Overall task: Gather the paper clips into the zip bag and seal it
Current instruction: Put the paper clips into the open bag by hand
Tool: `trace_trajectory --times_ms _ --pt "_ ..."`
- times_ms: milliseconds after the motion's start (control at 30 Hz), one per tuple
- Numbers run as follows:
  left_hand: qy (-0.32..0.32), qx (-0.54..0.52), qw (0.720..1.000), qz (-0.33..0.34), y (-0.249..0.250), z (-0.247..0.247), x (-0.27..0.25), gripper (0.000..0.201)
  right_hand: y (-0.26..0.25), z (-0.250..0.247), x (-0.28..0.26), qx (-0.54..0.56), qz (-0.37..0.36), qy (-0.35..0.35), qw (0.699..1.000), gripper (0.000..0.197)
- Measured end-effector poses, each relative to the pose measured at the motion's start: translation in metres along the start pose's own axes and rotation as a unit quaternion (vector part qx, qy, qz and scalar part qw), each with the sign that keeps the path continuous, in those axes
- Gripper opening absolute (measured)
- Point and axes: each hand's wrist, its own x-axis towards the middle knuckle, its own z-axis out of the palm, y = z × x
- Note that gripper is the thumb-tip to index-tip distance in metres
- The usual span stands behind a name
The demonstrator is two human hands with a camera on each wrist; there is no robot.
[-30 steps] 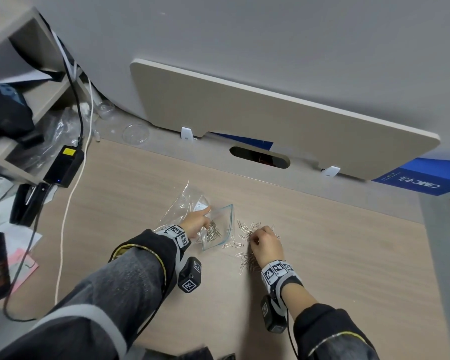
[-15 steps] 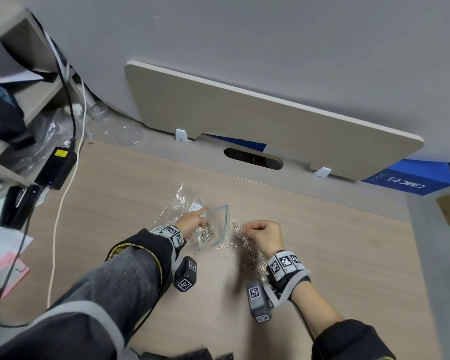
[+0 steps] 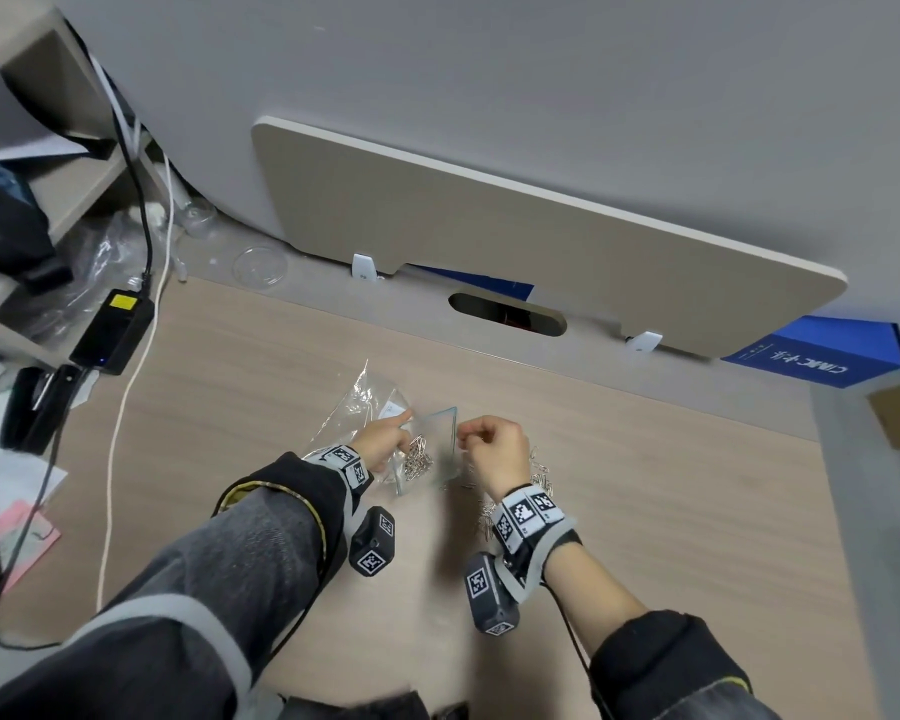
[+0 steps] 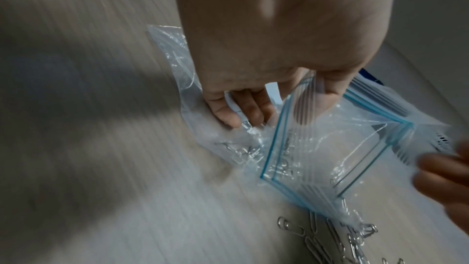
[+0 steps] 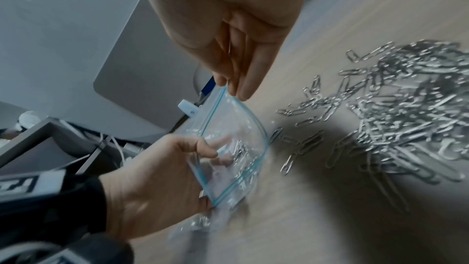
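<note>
While the zip bag lies open-mouthed on the counter, the left hand grips it. Left wrist view: fingers curl round the plastic. Right wrist view: the right hand pinches the bag's rim, beside loose paper clips.

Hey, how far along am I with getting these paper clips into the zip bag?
Done: a small batch of clips already lies inside the zip bag. In hand: your left hand holds the bag's mouth open, while your right hand pinches the upper rim. Left: most of the job. A large pile of paper clips sits on the desk beside the bag, and the blue zip strip is unsealed.
</note>
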Motion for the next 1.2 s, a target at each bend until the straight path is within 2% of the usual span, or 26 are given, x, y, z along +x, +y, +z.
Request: trace_trajectory --times_ms 100,167,267,300,400,533,600,733,900,1067,1200 --pt "0.008 0.0 1.0 0.005 0.002 0.0 -0.002 0.076 0.022 -0.025 0.005 -0.008 0.029 0.054 0.998 0.028" --pt "0.003 -0.002 1.0 0.007 0.002 0.0 -0.002 0.076 0.041 -0.046 0.003 -0.087 0.079 0.052 0.992 0.019" --pt "0.003 -0.001 1.0 0.0 0.001 0.001 0.001 0.075 0.072 -0.066 -0.009 -0.238 0.169 0.005 0.956 0.043" --pt "0.003 -0.002 1.0 -0.002 0.001 0.001 0.001 0.075 0.081 -0.068 -0.014 -0.279 0.179 -0.005 0.944 0.052" --pt "0.001 -0.008 1.0 -0.002 0.001 0.001 0.002 0.075 0.084 -0.063 -0.028 -0.336 0.166 -0.003 0.927 0.072" --pt "0.005 -0.007 1.0 0.001 0.001 0.002 0.001 0.075 0.079 -0.044 -0.033 -0.325 0.146 -0.003 0.934 0.092" --pt "0.006 -0.007 1.0 -0.001 0.001 0.002 0.002 0.074 0.077 -0.034 -0.035 -0.34 0.131 -0.014 0.931 0.095" --pt "0.003 -0.01 1.0 -0.011 0.0 0.002 0.002 0.074 0.078 -0.024 -0.033 -0.374 0.11 -0.015 0.921 0.077" --pt "-0.005 -0.016 1.0 -0.007 -0.001 0.001 0.002 0.074 0.082 -0.029 -0.026 -0.338 0.084 -0.031 0.937 0.044" --pt "-0.002 -0.018 1.0 -0.007 0.0 0.001 0.001 0.074 0.089 -0.031 -0.025 -0.33 0.039 -0.029 0.943 0.023" --pt "0.0 -0.019 1.0 -0.005 0.0 0.001 0.0 0.075 0.091 -0.036 -0.021 -0.273 0.041 -0.018 0.961 0.01"
